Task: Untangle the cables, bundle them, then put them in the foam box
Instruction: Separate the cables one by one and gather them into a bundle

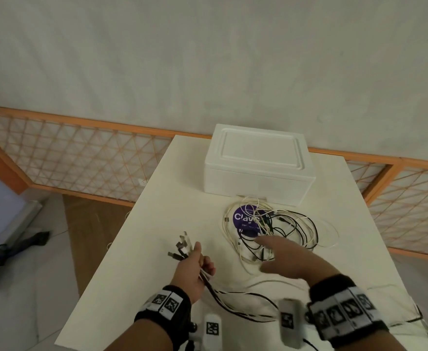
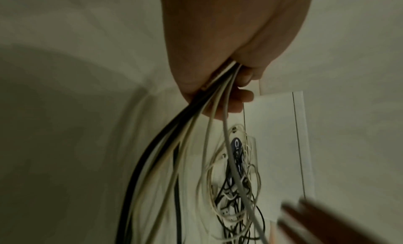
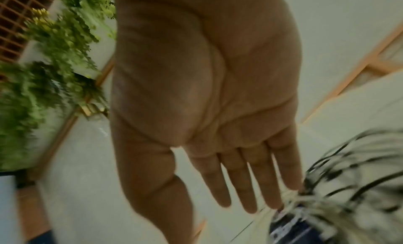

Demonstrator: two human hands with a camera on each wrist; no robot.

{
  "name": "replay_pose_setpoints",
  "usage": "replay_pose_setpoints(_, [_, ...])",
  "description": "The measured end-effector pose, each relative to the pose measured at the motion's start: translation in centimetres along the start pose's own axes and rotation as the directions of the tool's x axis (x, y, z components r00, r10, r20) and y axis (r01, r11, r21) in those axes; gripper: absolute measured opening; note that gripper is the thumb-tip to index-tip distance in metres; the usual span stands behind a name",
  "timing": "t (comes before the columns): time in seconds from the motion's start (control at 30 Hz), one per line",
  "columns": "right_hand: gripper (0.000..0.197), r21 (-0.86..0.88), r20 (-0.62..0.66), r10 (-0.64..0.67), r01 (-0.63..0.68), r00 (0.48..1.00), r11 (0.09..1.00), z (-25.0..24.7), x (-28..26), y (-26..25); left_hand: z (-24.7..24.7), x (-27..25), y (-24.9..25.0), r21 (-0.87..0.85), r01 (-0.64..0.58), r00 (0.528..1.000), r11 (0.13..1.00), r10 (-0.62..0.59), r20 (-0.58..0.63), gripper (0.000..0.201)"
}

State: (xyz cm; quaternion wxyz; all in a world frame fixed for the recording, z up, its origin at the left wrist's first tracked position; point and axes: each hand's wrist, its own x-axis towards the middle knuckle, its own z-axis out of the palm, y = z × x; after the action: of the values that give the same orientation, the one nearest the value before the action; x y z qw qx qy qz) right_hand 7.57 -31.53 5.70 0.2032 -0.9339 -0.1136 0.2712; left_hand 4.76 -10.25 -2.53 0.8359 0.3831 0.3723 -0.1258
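On the far left, a dark bag (image 1: 2, 252) lies on the pale floor (image 1: 18, 312), with a brown mat (image 1: 94, 224) beside it. An orange wooden fence (image 1: 81, 153) with a criss-cross net runs along the bottom of the plain white wall (image 1: 208, 59). In the right wrist view, green plants (image 3: 43, 49) stand by that fence.

A white table (image 1: 157, 198) fills the middle. The left hand (image 1: 195, 269) is over its near part, fingers curled round a bunch of black and white cables (image 2: 185, 127). Their plugs (image 1: 180, 245) stick out past the thumb, and the long ends trail back across the table.

Further right lies the tangled pile of cables (image 1: 284, 229), sitting on a purple round sticker (image 1: 246, 217). The right hand (image 1: 289, 257) is over the near edge of the pile, flat and wide, fingers straight, holding nothing.

Behind the pile, at the far end of the table, sits the white foam box (image 1: 258, 168) with its lid on. Some cables touch its front.
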Motion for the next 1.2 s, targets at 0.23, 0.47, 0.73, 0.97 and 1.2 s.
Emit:
replay_pose_setpoints(0.23, [0.104, 0.276, 0.006, -0.197, 0.188, 0.98, 0.943, 2.6, 4.4, -7.6, 2.6, -2.4, -0.6, 0.388, -0.192, 0.966, 0.902, 0.103, 0.237, 0.024])
replay_pose_setpoints(0.47, [0.034, 0.246, -0.134, -0.31, 0.335, 0.941, 0.91, 3.8, 5.7, -8.0, 2.1, -2.6, 0.8, 0.569, -0.186, 0.93, 0.801, -0.043, 0.364, 0.019])
replay_pose_setpoints(0.73, [0.026, 0.228, -0.185, -0.515, 0.547, 0.837, 0.806, 4.4, 6.4, -7.1, 2.0, -2.4, 0.8, 0.653, -0.154, 0.923, 0.742, -0.128, 0.363, 0.023])
replay_pose_setpoints(0.97, [0.034, 0.252, -0.182, -0.437, 0.471, 0.881, 0.845, 4.3, 6.0, -7.1, 2.0, -2.5, 1.0, 0.672, -0.164, 0.872, 0.722, -0.213, 0.441, 0.018])
replay_pose_setpoints(1.2, [0.021, 0.484, -0.265, -0.286, 0.383, 0.921, 0.786, 5.4, 6.1, -6.4, 2.0, -2.1, -0.4, 0.374, -0.015, 0.926, 0.927, -0.128, 0.354, 0.009])
